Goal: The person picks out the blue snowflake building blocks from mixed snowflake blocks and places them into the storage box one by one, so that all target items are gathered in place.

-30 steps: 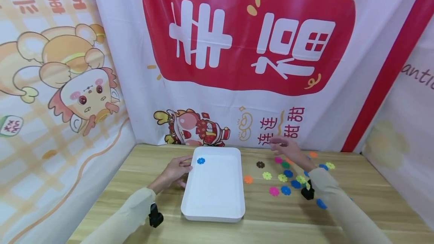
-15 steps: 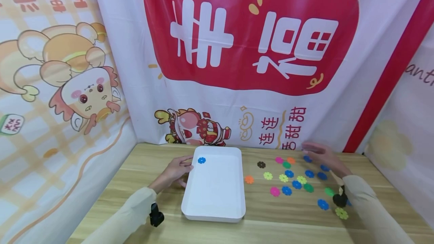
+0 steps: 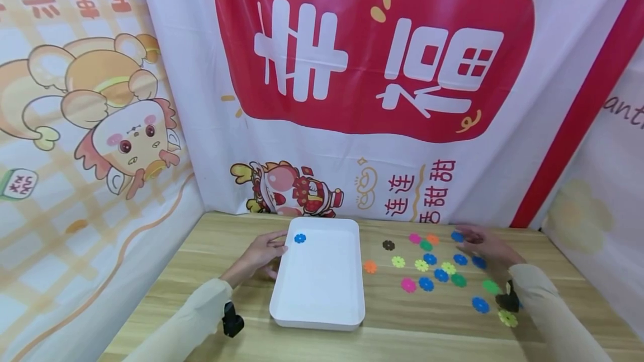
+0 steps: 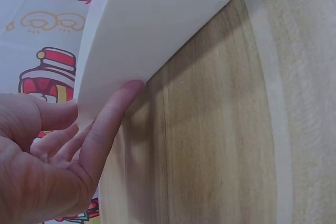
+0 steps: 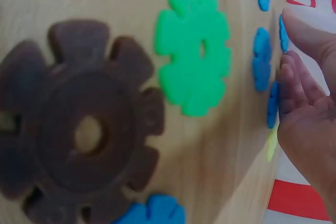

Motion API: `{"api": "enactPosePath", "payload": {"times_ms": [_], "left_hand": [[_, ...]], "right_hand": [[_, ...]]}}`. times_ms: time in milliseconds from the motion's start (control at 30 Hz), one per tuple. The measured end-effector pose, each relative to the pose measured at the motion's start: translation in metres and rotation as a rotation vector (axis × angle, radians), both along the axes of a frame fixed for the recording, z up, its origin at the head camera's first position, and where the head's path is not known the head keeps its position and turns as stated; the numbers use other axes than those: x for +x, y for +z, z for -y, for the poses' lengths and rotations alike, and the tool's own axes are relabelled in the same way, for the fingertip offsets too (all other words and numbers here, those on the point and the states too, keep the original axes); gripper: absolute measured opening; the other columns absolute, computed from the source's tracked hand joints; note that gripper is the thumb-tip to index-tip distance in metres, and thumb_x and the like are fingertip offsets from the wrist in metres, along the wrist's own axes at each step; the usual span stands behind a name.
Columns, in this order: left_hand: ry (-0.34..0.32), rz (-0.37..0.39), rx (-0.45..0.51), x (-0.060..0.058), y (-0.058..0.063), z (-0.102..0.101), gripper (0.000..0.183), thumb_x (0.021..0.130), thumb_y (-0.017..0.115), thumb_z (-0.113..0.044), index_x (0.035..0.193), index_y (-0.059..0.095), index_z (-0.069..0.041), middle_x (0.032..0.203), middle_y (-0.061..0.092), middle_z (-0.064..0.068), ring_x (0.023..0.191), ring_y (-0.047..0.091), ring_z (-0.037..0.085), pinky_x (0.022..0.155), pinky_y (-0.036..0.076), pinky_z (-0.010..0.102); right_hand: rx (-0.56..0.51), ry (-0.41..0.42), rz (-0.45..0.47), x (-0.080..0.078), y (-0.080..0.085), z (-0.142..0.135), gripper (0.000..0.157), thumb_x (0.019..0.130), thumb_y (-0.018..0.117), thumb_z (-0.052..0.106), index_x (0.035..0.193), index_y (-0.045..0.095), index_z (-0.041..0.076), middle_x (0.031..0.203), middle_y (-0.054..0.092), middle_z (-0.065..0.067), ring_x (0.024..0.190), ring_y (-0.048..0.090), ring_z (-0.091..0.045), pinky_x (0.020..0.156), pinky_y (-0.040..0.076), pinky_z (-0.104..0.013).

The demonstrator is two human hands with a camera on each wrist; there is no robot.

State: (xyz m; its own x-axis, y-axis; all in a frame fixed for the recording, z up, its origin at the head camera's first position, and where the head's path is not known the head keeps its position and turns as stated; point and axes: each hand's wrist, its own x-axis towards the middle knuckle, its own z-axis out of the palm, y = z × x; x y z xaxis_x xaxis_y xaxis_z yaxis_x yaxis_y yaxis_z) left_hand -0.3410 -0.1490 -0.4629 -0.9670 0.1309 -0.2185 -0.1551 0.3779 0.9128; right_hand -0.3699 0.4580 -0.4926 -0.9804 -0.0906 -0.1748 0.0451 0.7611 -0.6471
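A white rectangular tray (image 3: 318, 289) stands on the wooden table, with one blue flower-shaped disc (image 3: 299, 238) inside near its far left corner. My left hand (image 3: 259, 253) rests against the outside of the tray's left wall; in the left wrist view, its extended fingers touch the tray wall (image 4: 142, 30). My right hand (image 3: 490, 243) is low over the far right of the table, its fingertips at another blue flower-shaped disc (image 3: 457, 236). Thumb and fingers stand partly apart around a blue disc (image 5: 283, 32) in the right wrist view. No firm grip shows there.
Several flower-shaped discs lie scattered right of the tray, among them an orange disc (image 3: 370, 266), a pink disc (image 3: 408, 285) and a brown disc (image 3: 388, 245). A large dark brown disc (image 5: 123, 82) sits close to the right wrist camera. A printed curtain (image 3: 367, 183) backs the table.
My right hand has moved right across the scattered discs, then down to the blue disc at the far right. The left hand and tray have stayed in place.
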Motion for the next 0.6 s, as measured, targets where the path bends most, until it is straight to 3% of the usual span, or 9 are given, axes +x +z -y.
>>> {"api": "enactPosePath", "payload": {"times_ms": [67,300,600], "left_hand": [[0.005,-0.001,-0.006,-0.0003,-0.0007,0.0003,0.054,0.106,0.06,-0.009,0.158,0.045,-0.009,0.148,0.057,0.028,0.106,0.073,0.033,0.058,0.067,0.043],[0.007,-0.015,-0.029,-0.0014,-0.0009,-0.002,0.054,0.106,0.06,-0.011,0.159,0.045,-0.011,0.149,0.055,0.028,0.103,0.074,0.029,0.055,0.065,0.039],[0.025,0.014,-0.026,0.0016,0.0018,-0.0022,0.056,0.106,0.06,-0.01,0.16,0.044,-0.013,0.15,0.055,0.027,0.1,0.075,0.027,0.055,0.065,0.04]], "right_hand": [[0.025,-0.024,0.023,-0.0023,-0.0029,-0.0002,0.075,0.103,0.067,0.043,0.158,0.039,0.001,0.148,0.047,-0.034,0.13,0.05,-0.05,0.104,0.049,-0.07],[0.035,-0.058,0.0,-0.0024,-0.0078,0.0027,0.062,0.106,0.062,0.031,0.155,0.042,-0.001,0.146,0.044,-0.033,0.129,0.048,-0.049,0.107,0.046,-0.069],[0.036,-0.036,-0.014,-0.0061,-0.0064,0.0036,0.055,0.106,0.063,0.027,0.149,0.048,-0.003,0.14,0.052,-0.031,0.124,0.052,-0.046,0.104,0.049,-0.066]]}}
